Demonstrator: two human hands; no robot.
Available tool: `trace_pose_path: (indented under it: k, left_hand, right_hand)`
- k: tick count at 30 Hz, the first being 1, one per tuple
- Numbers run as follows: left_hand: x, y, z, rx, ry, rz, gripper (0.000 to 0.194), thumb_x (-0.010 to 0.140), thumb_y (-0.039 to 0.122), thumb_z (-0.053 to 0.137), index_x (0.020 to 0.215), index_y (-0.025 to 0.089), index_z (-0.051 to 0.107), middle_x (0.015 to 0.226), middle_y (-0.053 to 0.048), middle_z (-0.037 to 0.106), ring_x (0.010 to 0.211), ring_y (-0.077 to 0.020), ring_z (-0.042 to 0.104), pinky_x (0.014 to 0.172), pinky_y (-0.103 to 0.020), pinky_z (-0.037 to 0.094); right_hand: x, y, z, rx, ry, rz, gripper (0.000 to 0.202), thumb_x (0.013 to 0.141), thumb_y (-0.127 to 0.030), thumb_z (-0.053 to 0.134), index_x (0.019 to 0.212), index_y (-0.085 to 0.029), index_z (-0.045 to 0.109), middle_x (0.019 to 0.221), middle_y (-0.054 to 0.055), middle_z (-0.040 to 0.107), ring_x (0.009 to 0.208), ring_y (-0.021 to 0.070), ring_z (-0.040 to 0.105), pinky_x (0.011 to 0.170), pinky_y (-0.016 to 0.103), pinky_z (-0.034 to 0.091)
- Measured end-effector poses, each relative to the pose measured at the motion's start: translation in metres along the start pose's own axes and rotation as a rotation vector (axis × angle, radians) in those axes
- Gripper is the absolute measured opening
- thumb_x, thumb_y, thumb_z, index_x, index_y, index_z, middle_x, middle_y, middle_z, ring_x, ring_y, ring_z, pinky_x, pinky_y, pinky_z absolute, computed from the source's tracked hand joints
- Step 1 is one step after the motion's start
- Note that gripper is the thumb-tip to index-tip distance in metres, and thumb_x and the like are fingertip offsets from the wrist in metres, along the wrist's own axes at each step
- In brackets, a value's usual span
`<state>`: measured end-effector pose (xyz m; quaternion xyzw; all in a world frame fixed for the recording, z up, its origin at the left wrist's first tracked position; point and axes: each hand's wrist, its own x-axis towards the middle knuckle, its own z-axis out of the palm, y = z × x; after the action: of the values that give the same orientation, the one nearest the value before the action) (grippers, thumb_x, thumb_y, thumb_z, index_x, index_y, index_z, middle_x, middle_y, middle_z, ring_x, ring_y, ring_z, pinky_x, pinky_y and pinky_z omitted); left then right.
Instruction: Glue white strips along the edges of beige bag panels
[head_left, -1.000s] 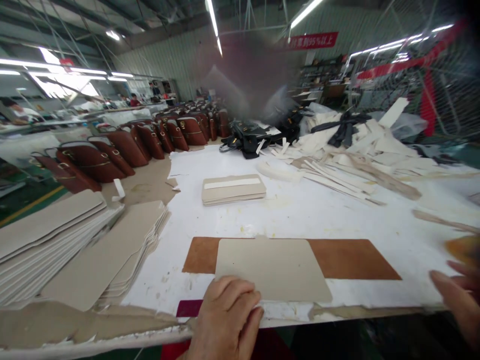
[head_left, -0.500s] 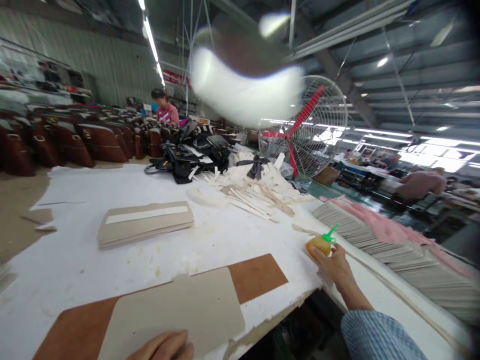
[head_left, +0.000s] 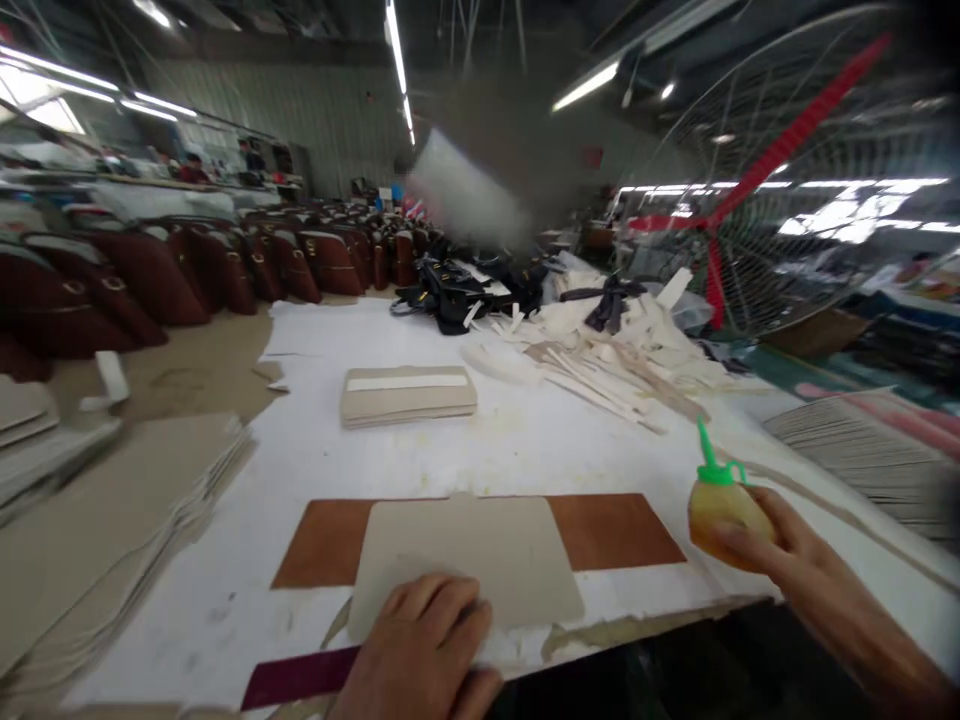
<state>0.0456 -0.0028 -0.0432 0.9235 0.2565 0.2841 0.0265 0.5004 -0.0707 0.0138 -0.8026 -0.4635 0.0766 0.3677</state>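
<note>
My left hand [head_left: 424, 650] rests on the lower edge of a beige panel [head_left: 465, 550], fingers slightly bent and spread. The panel lies across a brown strip [head_left: 615, 530] that shows on both sides of it. At the right, my right hand [head_left: 787, 550] is wrapped round a yellowish glue bottle [head_left: 727, 515], whose green nozzle points up. A maroon strip [head_left: 300, 678] lies by my left hand. Further back sits a stack of beige pieces [head_left: 409, 400] with a white strip on top.
Rows of brown bags [head_left: 330, 262] stand at the back left. Beige sheets [head_left: 127, 510] are piled at the left. Black items [head_left: 450, 300] and pale scraps [head_left: 600, 350] lie behind the stack. A caged fan [head_left: 712, 220] and grey layered sheets [head_left: 870, 450] are at the right.
The view has swung left. My right hand has raised the bottle, which now stands more upright. More of my left hand shows on the panel.
</note>
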Motion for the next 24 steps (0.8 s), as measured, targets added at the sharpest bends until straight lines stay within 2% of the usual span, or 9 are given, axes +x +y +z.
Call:
trace_pose_path:
  k: [2,4,7,10,12,16,19,21,24]
  left_hand:
    - [0.005,0.012,-0.009,-0.077,-0.053,-0.062,0.035,0.096,0.028,0.078,0.130,0.022,0.068,0.128,-0.007,0.078,0.115,-0.0306,0.071,0.097,-0.047,0.063]
    - [0.008,0.020,-0.015,-0.130,-0.105,-0.113,0.036,0.096,0.024,0.078,0.130,0.021,0.068,0.130,-0.008,0.076,0.118,-0.0324,0.069,0.100,-0.052,0.063]
    - [0.009,0.024,-0.019,-0.183,-0.164,-0.166,0.035,0.098,0.024,0.079,0.130,0.020,0.067,0.132,-0.010,0.074,0.120,-0.0344,0.066,0.102,-0.057,0.061]
    - [0.010,0.026,-0.020,-0.213,-0.178,-0.197,0.033,0.100,0.027,0.080,0.130,0.020,0.067,0.132,-0.010,0.073,0.122,-0.0353,0.064,0.104,-0.059,0.059]
    - [0.011,0.027,-0.020,-0.222,-0.184,-0.209,0.031,0.100,0.027,0.080,0.128,0.019,0.068,0.132,-0.010,0.072,0.122,-0.0348,0.064,0.105,-0.059,0.059]
    - [0.011,0.028,-0.022,-0.212,-0.184,-0.202,0.029,0.102,0.029,0.078,0.127,0.018,0.068,0.130,-0.010,0.072,0.120,-0.0346,0.064,0.103,-0.059,0.059]
    - [0.012,0.029,-0.024,-0.206,-0.186,-0.195,0.029,0.103,0.030,0.076,0.128,0.018,0.067,0.130,-0.010,0.072,0.119,-0.0349,0.064,0.101,-0.058,0.059]
    - [0.013,0.030,-0.026,-0.208,-0.194,-0.198,0.028,0.104,0.030,0.076,0.128,0.018,0.067,0.130,-0.010,0.072,0.119,-0.0350,0.064,0.101,-0.058,0.059]
    - [0.014,0.031,-0.027,-0.211,-0.213,-0.209,0.027,0.104,0.029,0.075,0.127,0.019,0.068,0.129,-0.010,0.072,0.119,-0.0349,0.063,0.102,-0.058,0.058]
  right_hand:
    - [-0.019,-0.015,0.010,0.068,-0.181,0.024,0.076,0.074,-0.082,0.075,0.127,-0.027,0.072,0.116,0.007,0.080,0.103,0.0363,0.077,0.086,0.044,0.065]
    - [-0.035,-0.025,0.020,0.122,-0.278,0.034,0.080,0.069,-0.078,0.083,0.131,-0.029,0.071,0.127,0.007,0.079,0.112,0.0368,0.076,0.098,0.044,0.063]
    - [-0.050,-0.028,0.036,0.176,-0.231,0.047,0.092,0.059,-0.076,0.088,0.137,-0.033,0.065,0.135,0.007,0.075,0.119,0.0388,0.072,0.102,0.046,0.063]
    - [-0.058,-0.025,0.046,0.201,-0.163,-0.007,0.088,0.055,-0.078,0.088,0.128,-0.034,0.064,0.121,0.006,0.077,0.111,0.0378,0.075,0.090,0.043,0.068]
    - [-0.060,-0.022,0.046,0.181,-0.168,-0.077,0.078,0.061,-0.077,0.087,0.123,-0.034,0.063,0.115,0.005,0.076,0.105,0.0351,0.076,0.084,0.038,0.069]
    - [-0.057,-0.017,0.036,0.105,-0.305,-0.154,0.068,0.070,-0.071,0.089,0.124,-0.036,0.067,0.113,0.003,0.078,0.093,0.0326,0.078,0.075,0.035,0.070]
    - [-0.058,-0.021,0.033,0.077,-0.205,-0.215,0.070,0.074,-0.074,0.085,0.130,-0.038,0.065,0.125,0.003,0.076,0.102,0.0355,0.077,0.085,0.042,0.071]
    - [-0.063,-0.030,0.035,0.045,-0.127,-0.274,0.065,0.083,-0.077,0.076,0.133,-0.039,0.062,0.130,0.003,0.073,0.107,0.0362,0.074,0.090,0.046,0.069]
    - [-0.070,-0.048,0.036,-0.004,-0.158,-0.432,0.051,0.092,-0.074,0.071,0.127,-0.038,0.064,0.125,0.002,0.071,0.106,0.0338,0.071,0.089,0.046,0.065]
